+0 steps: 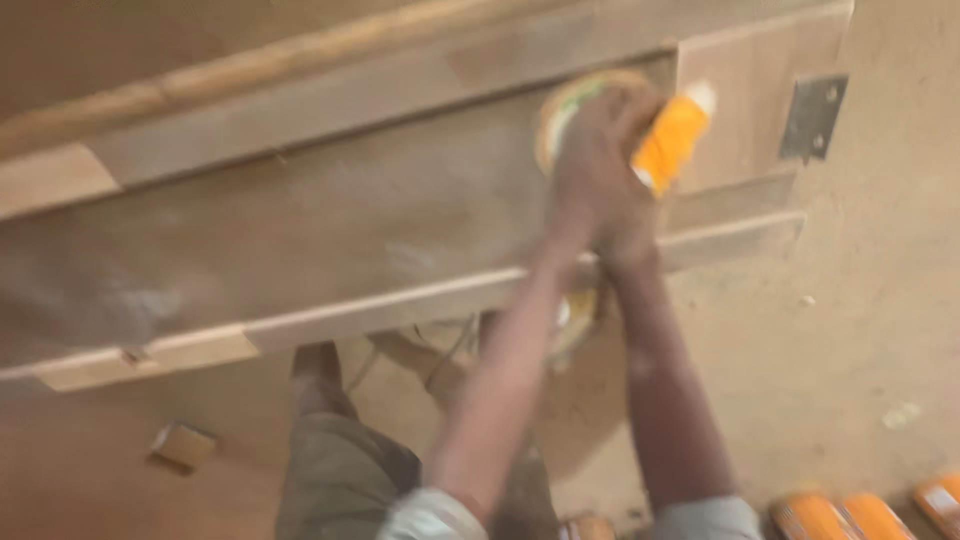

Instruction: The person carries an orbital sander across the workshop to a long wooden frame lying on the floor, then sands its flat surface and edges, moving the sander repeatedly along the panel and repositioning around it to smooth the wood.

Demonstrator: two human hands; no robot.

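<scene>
Orange-bodied power sander with round yellowish disc (660, 135), upper right of frame, pressed flat on brown wooden door panel (350, 220). Left hand (590, 165) and right hand (625, 215) overlap, both wrapped tight round sander body; blur hides fingers. Tool looks rigid, moderately heavy, likely buzzing: grip body firmly with both hands. Grey metal hinge (812, 115) at right panel edge. Orange packets (850, 515) on dusty floor (850, 330), lower right.

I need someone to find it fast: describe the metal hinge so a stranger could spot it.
Start at the big wooden door lying flat. Follow it to the far right end, past the orange sander. The hinge is the grey metal plate with screws on that end, the only metal part there.
</scene>
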